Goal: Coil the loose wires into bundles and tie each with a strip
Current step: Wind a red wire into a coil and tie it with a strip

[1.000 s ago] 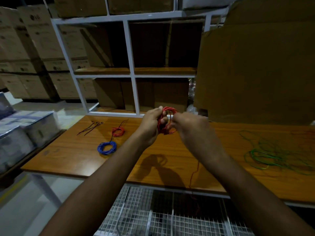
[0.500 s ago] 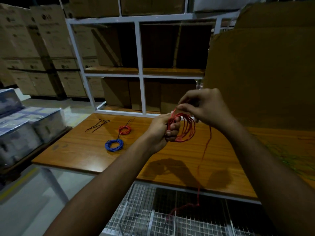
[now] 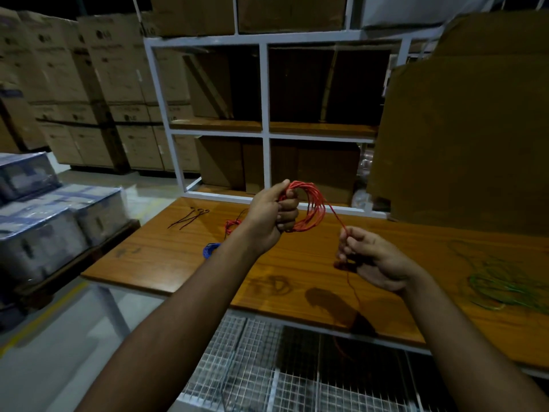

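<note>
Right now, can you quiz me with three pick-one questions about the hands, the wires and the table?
1. Where is the small blue wire coil?
A on the wooden table
B on the white shelf
C in a hand

2. What colour is the loose tangled wire at the table's right?
A yellow
B green
C black

3. What does the left hand do?
A lies flat
B points
C grips red loops

A: small blue wire coil lies on wooden table.
B: loose tangled wire is green.
C: left hand grips red wire loops.

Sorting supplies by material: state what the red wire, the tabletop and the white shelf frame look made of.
Red wire: thin, bends freely into loops; probably plastic-insulated, core unseen.
Tabletop: wood or wood-look laminate, grain lines, slight sheen.
White shelf frame: straight square bars, likely painted metal.
</note>
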Demonstrator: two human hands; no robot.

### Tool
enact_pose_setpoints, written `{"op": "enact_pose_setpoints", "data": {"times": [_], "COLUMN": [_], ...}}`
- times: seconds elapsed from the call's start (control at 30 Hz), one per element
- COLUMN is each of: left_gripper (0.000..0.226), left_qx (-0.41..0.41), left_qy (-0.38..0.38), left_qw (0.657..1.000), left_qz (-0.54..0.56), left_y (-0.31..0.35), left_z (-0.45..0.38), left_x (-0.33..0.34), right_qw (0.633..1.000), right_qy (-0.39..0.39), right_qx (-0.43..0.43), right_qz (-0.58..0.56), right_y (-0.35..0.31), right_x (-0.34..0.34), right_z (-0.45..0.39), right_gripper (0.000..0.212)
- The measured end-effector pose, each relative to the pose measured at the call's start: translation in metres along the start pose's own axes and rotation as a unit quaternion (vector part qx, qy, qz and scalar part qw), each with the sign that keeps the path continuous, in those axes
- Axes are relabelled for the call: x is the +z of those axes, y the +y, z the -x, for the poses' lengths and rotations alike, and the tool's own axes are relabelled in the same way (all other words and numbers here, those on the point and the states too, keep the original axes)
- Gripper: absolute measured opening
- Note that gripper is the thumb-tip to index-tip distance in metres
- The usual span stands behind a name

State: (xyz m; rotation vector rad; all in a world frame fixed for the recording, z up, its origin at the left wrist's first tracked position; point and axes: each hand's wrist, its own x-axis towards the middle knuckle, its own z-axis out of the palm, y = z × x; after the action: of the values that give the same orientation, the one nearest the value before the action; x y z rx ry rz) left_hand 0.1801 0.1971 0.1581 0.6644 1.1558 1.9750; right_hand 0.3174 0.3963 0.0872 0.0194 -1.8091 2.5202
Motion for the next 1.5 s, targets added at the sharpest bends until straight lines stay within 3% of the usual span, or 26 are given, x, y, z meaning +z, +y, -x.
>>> {"op": "enact_pose_setpoints", "data": {"times": [0.13,0.2,0.33,0.4,0.5,0.53,0.6,0.7,0.77,0.83,0.9,1.0,1.1,1.17,1.27,1.37,1.5], "left_gripper": [0.038,0.038,0.037,0.036,0.036,0.036,0.036,0.036,0.036,0.033,0.030,0.025,0.031,0.032,0.030,0.030,0.037], "left_qx": [-0.003,-0.005,0.018,0.027,0.028,0.029,0.031,0.035,0.032,0.025,0.017,0.002,-0.009,-0.009,-0.014,-0.013,0.004], "left_qy": [0.018,0.016,0.015,0.021,0.040,0.046,0.057,0.070,0.070,0.061,0.042,0.013,-0.003,0.010,-0.001,-0.014,-0.015], "left_qw": [0.999,1.000,1.000,0.999,0.999,0.998,0.997,0.996,0.995,0.996,0.997,0.998,0.997,0.996,0.997,0.998,0.997], "left_qz": [-0.032,-0.021,0.006,-0.004,-0.015,-0.018,-0.029,-0.042,-0.063,-0.068,-0.062,-0.061,-0.076,-0.089,-0.073,-0.056,-0.077], "left_y": [0.007,0.010,0.019,0.019,0.015,0.014,0.010,0.002,-0.005,-0.012,-0.017,-0.023,-0.027,-0.028,-0.031,-0.033,-0.037], "left_z": [0.002,0.003,0.004,0.004,0.004,0.004,0.004,0.004,0.006,0.007,0.009,0.010,0.008,0.006,0.003,0.000,-0.006], "left_x": [-0.014,-0.017,-0.017,-0.016,-0.015,-0.015,-0.014,-0.012,-0.009,-0.004,0.002,0.012,0.020,0.022,0.027,0.036,0.044], "right_qw": [0.987,0.972,0.931,0.867,0.668,0.636,0.617,0.583,0.579,0.585,0.585,0.611,0.709,0.737,0.717,0.664,0.595], "right_qy": [0.143,0.200,0.218,0.222,0.190,0.163,0.093,0.055,0.093,0.179,0.268,0.310,0.188,0.104,0.151,0.231,0.246], "right_qx": [-0.066,-0.065,-0.013,0.049,0.141,0.142,0.118,0.002,-0.087,-0.214,-0.272,-0.205,-0.087,-0.028,-0.061,-0.134,-0.138], "right_qz": [0.012,0.104,0.293,0.444,0.706,0.740,0.772,0.810,0.806,0.761,0.715,0.699,0.674,0.667,0.678,0.698,0.753], "right_y": [0.011,0.017,0.039,0.047,0.038,0.031,0.016,-0.008,-0.026,-0.040,-0.047,-0.053,-0.071,-0.085,-0.097,-0.098,-0.098], "right_x": [0.015,0.023,0.048,0.069,0.122,0.142,0.170,0.183,0.182,0.171,0.151,0.125,0.111,0.104,0.091,0.080,0.068], "right_z": [0.005,0.008,0.010,0.007,0.012,0.017,0.025,0.026,0.025,0.024,0.020,0.014,0.020,0.027,0.029,0.017,0.012], "right_gripper": [0.025,0.022,0.023,0.026,0.020,0.020,0.020,0.046,0.043,0.034,0.022,0.021,0.014,0.022,0.022,0.013,0.019]}}
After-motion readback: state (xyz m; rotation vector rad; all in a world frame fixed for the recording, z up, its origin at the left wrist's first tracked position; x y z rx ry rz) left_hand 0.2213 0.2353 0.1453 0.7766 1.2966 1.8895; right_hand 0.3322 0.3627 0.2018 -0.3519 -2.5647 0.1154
